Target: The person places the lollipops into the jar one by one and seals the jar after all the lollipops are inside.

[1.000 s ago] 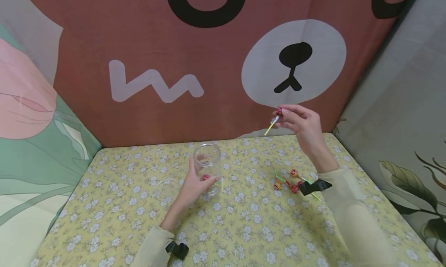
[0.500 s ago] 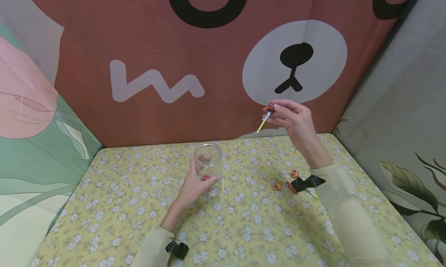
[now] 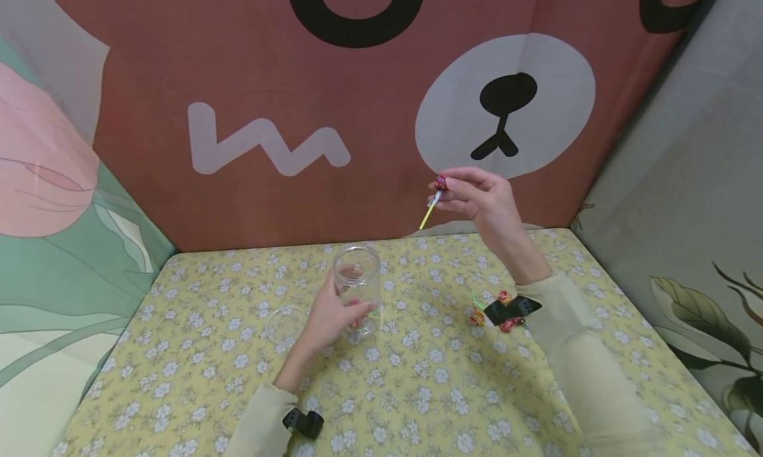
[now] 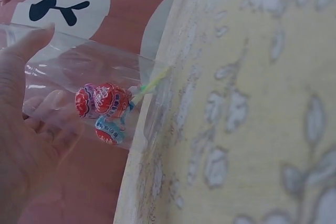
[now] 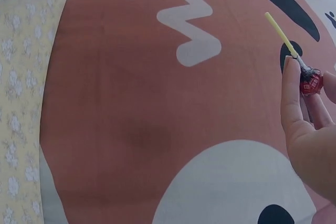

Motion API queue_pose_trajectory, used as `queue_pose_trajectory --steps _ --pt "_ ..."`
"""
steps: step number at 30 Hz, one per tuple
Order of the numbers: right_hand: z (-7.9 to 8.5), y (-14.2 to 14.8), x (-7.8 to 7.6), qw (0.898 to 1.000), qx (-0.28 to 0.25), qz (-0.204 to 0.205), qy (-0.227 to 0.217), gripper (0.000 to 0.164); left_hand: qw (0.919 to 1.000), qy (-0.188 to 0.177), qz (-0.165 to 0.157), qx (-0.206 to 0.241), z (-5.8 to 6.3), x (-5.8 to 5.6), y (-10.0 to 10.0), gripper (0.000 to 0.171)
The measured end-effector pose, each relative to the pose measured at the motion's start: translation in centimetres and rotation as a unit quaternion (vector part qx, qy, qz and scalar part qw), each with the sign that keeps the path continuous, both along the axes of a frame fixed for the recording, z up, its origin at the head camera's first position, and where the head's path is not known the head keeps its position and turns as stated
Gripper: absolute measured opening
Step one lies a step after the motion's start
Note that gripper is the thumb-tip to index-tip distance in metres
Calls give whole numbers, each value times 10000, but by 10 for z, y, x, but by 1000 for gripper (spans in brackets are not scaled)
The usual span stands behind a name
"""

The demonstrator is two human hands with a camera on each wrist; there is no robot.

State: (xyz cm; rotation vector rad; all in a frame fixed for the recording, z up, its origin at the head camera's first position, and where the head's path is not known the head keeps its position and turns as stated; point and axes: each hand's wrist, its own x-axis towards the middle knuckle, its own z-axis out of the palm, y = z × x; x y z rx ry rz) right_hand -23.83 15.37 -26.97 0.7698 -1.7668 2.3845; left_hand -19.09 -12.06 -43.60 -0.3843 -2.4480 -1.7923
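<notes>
A clear plastic jar (image 3: 365, 286) stands upright and uncovered on the table, with my left hand (image 3: 326, 316) gripping its side. Several wrapped lollipops (image 4: 111, 100) lie at its bottom, one with a yellow stick. Raised above the table to the right of the jar, my right hand (image 3: 479, 195) pinches a red-wrapped lollipop (image 3: 441, 183) by its candy end. The yellow stick of that lollipop slants downward to the left in the head view. In the right wrist view, thumb and fingers hold the red candy (image 5: 311, 81).
More lollipops (image 3: 477, 316) lie on the right of the table, partly hidden by the right wrist's black camera (image 3: 512, 310). A clear round lid (image 3: 286, 326) rests left of the jar. The flowered tablecloth (image 3: 417, 391) runs back to a brown bear-print curtain (image 3: 268, 205).
My right hand has moved left toward the jar with the lollipop, rising slightly. Its wrist camera now covers more of the loose lollipops. The left hand and jar stay put.
</notes>
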Motion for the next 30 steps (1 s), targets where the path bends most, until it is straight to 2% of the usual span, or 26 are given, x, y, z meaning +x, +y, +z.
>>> queue_pose_trajectory --steps 13,19,26,30 --pt "-3 -24 -2 9995 265 172 39 17 9999 83 -34 64 0 -1 -3 56" --pt "-6 -37 -1 9985 507 186 11 18 9999 68 -58 49 0 -2 -2 63" --pt "-11 -53 1 9963 813 292 -25 20 9997 57 -241 37 0 -4 -1 68" --pt "-17 -62 1 9936 1093 291 12 21 9996 12 -285 86 9 1 1 67"
